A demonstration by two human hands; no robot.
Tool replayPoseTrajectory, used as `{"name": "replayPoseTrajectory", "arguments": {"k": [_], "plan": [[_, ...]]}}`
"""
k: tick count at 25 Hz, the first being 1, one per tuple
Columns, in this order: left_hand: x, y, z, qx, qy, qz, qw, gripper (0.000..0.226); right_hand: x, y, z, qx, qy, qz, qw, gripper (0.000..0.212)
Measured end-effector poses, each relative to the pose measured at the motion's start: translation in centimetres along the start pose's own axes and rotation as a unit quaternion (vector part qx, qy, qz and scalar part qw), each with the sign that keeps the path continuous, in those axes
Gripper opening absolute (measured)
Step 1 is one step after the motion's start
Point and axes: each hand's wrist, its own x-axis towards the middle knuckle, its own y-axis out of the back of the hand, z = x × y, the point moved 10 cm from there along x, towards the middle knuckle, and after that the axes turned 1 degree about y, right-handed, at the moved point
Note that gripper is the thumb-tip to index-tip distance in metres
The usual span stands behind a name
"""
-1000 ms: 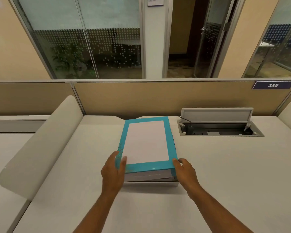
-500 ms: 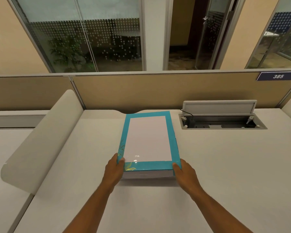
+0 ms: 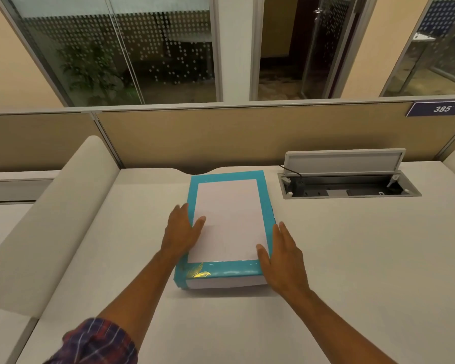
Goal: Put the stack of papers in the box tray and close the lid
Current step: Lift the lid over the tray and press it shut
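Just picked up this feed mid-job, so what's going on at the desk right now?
A person is pressing down the teal lid of a box that sits on the white desk. The left hand lies flat on the lid's left edge, the right hand flat against its near right corner. The lid looks seated over the box; no papers are visible outside it. Neither hand grips anything.

white desk [image 3: 352, 258] w/ an open cable hatch [image 3: 348, 190] set into it at back right, grey flap [image 3: 344, 160] tilted up behind the opening, black cable [image 3: 290, 169] running in at its left end. tan partition [image 3: 247, 137] along the desk's far edge, blue "385" plate [image 3: 441, 109] at its top right. curved white divider [image 3: 55, 222] on the left. beyond: dotted glass wall [image 3: 142, 48], plant [image 3: 90, 69] behind it, glass door [image 3: 323, 46] ajar.
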Motion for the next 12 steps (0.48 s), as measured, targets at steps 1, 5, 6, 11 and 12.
{"name": "replayPoseTrajectory", "arguments": {"k": [1, 5, 6, 11, 12], "plan": [[1.5, -0.3, 1.7, 0.044, -0.029, -0.014, 0.999, 0.083, 0.7, -0.3, -1.1, -0.033, 0.021, 0.002, 0.999, 0.084], [6.6, -1.8, 6.0, 0.192, -0.117, -0.061, 0.972, 0.086, 3.4, -2.8, -3.7, -0.145, 0.086, -0.051, 0.984, 0.091], [7.6, -2.3, 6.2, 0.211, -0.119, -0.079, 0.967, 0.085, 4.1, -3.4, -3.8, -0.159, 0.095, -0.065, 0.981, 0.092], [10.6, -5.6, 5.2, 0.268, -0.127, -0.153, 0.943, 0.088, 5.8, -5.3, -2.8, -0.177, 0.112, -0.092, 0.974, 0.093], [10.9, -5.8, 5.0, 0.274, -0.134, -0.147, 0.941, 0.088, 5.9, -5.6, -2.6, -0.178, 0.114, -0.092, 0.973, 0.093]]}}
